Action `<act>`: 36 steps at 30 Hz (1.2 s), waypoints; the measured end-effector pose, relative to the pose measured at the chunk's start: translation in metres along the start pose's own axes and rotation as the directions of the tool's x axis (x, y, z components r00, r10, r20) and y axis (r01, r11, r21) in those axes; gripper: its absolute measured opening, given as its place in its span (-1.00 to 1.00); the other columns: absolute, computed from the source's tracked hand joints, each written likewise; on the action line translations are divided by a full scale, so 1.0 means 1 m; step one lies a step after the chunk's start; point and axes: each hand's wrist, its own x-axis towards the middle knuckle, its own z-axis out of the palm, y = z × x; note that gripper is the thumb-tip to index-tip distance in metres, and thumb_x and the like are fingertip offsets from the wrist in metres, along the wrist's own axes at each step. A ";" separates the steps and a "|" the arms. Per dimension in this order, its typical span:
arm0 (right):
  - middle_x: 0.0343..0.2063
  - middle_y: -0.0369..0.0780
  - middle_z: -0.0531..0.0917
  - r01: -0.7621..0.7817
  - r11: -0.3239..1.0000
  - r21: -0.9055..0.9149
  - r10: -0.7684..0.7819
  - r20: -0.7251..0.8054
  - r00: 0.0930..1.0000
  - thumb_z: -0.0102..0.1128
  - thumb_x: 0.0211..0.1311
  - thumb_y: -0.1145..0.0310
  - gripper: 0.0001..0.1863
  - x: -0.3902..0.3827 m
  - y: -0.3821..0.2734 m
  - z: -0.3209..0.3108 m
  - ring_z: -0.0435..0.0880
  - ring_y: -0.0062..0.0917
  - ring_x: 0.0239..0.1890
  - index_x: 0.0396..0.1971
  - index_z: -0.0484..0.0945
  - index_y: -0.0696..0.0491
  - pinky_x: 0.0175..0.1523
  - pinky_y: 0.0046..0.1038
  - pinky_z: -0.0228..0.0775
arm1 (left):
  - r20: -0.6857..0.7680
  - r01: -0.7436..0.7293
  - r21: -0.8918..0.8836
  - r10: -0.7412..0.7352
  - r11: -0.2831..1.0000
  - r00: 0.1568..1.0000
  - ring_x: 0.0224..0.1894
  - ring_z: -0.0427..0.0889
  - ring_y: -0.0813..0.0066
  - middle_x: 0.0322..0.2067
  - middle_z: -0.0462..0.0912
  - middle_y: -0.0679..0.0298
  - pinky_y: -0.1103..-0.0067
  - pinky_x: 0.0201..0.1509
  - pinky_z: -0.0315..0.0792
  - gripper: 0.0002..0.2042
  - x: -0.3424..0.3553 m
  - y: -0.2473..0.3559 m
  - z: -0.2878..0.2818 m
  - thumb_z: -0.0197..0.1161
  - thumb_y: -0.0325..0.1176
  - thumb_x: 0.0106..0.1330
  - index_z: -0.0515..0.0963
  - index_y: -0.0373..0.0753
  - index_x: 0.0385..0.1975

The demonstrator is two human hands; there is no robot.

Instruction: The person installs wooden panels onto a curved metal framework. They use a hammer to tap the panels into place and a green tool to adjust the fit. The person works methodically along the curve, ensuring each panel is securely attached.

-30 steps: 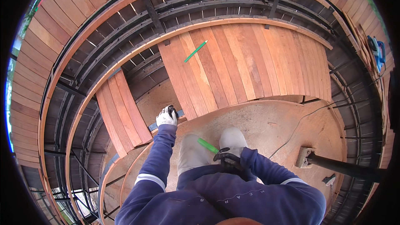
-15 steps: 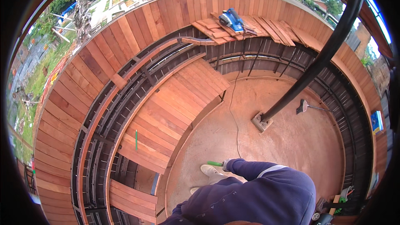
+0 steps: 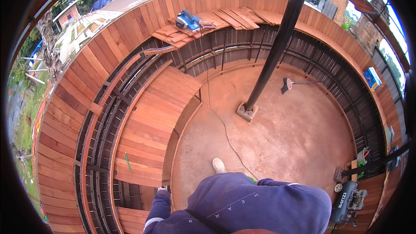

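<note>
At the inner edge of the curved wooden bench [image 3: 149, 117], my left hand [image 3: 163, 188] is down beside the gap between the slats; its fingers are too small to make out. A green pencil-like stick [image 3: 128, 161] lies on the slats just beyond that gap. The nearer slats [image 3: 132, 217] continue on this side of it. My right arm [image 3: 279, 183] is drawn in against my body, and my right hand is mostly hidden. A bit of the green thing [image 3: 252, 180] it grips shows past the sleeve.
A black post [image 3: 277, 43] rises from a concrete block [image 3: 247, 112]. A cord [image 3: 225, 125] crosses the floor. A blue power planer [image 3: 187, 20] sits among loose boards [image 3: 236, 18] on the far seat. A broom [image 3: 286, 85] lies right; an air compressor [image 3: 346, 203] stands near right.
My left hand has come into view at the bench gap. My right hand, with the green thing, has drawn back toward my body. The whole view has turned to the right.
</note>
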 end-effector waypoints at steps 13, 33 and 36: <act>-0.16 -0.11 0.69 -0.002 0.999 0.046 0.007 -0.105 0.994 0.07 0.15 0.01 -0.51 0.032 -0.029 -0.144 0.68 -0.33 -0.11 -0.02 0.62 -0.01 -0.01 -0.16 0.42 | 0.268 -0.217 0.540 0.078 0.814 0.960 -0.48 0.64 0.29 -0.54 0.64 0.21 0.36 -0.42 0.45 -0.70 -0.058 0.129 0.159 0.09 -0.06 0.28 0.60 -0.12 -0.52; -0.33 -0.11 0.74 0.222 0.974 -0.045 -0.224 -0.330 0.917 0.07 0.11 0.13 -0.59 0.049 -0.145 -0.259 0.74 -0.29 -0.29 -0.12 0.66 0.03 -0.15 -0.26 0.55 | 0.107 -0.053 0.299 0.022 0.953 0.994 -0.46 0.65 0.23 -0.51 0.65 0.21 0.32 -0.41 0.45 -0.72 -0.053 0.180 0.140 0.08 -0.08 0.30 0.59 -0.11 -0.48; -0.03 -0.08 0.65 0.207 0.971 -0.121 -0.234 -0.297 0.926 0.13 0.09 -0.08 -0.46 0.051 -0.138 -0.229 0.63 -0.25 0.03 -0.04 0.65 -0.02 0.09 -0.22 0.44 | 0.134 -0.069 0.360 0.022 0.930 0.991 -0.45 0.65 0.23 -0.50 0.65 0.20 0.32 -0.41 0.45 -0.73 -0.042 0.181 0.127 0.08 -0.09 0.31 0.58 -0.10 -0.48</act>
